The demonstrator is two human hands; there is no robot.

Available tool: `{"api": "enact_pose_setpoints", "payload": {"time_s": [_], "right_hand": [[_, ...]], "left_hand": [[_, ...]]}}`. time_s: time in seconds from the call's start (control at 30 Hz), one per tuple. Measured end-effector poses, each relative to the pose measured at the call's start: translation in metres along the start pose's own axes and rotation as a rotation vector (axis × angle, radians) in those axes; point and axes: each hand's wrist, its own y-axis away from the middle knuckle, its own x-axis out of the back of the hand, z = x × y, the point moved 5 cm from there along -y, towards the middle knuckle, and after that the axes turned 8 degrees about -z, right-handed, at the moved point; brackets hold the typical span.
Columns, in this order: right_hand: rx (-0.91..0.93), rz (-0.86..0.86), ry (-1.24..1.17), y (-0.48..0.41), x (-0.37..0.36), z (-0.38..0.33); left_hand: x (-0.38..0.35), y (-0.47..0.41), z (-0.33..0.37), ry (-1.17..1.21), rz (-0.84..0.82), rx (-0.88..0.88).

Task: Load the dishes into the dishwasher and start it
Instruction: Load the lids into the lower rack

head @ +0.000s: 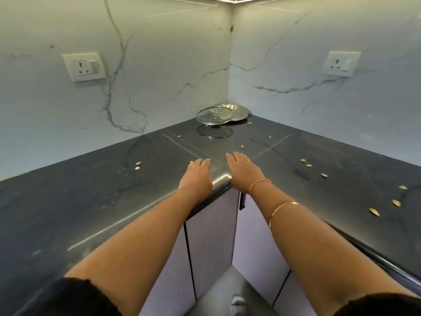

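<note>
Glass lid (214,114) and steel plate (237,111) sit together at the far back of the dark countertop (91,190), in the corner where the two marble-patterned walls (159,65) meet. The lid, metal-rimmed and round, appears to stand knob-down with its rim raised off the counter and roughly level; its reflection shows on the stone below. Its right edge overlaps the left part of the plate, though I cannot tell whether they touch. The plate lies flat, face up, just behind and to the right of the lid. Both are round, so neither has a long axis to speak of.

Both hands are well short of the dishes, near the counter's rounded inner corner. The left hand (197,176) and right hand (242,169) lie palm-down, fingers straight and pointing toward the corner, grasping nothing. The right hand wears a ring, with two bangles on the wrist and forearm.

Small tan husks (374,212) are scattered over the counter. A wall socket (84,66) is mounted on the left wall, another socket (341,63) on the right. Ribbed cabinet doors (211,236) show below the counter.
</note>
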Motion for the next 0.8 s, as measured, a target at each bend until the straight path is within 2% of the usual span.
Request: {"api": "enact_pose_setpoints", "payload": {"time_s": [0.2, 0.37, 0.67, 0.8], "right_hand": [[0.049, -0.051, -0.042, -0.141, 0.009, 0.071], [0.078, -0.088, 0.001, -0.233, 0.02, 0.115], [0.146, -0.17, 0.052, -0.341, -0.012, 0.137], [0.14, -0.163, 0.088, -0.375, -0.027, 0.15]], "left_hand": [[0.006, -0.138, -0.002, -0.017, -0.034, 0.108], [0.018, -0.229, -0.011, -0.02, 0.022, 0.181], [0.014, -0.339, -0.039, -0.123, -0.002, 0.204], [0.002, -0.385, -0.051, -0.221, -0.068, 0.222]]}}
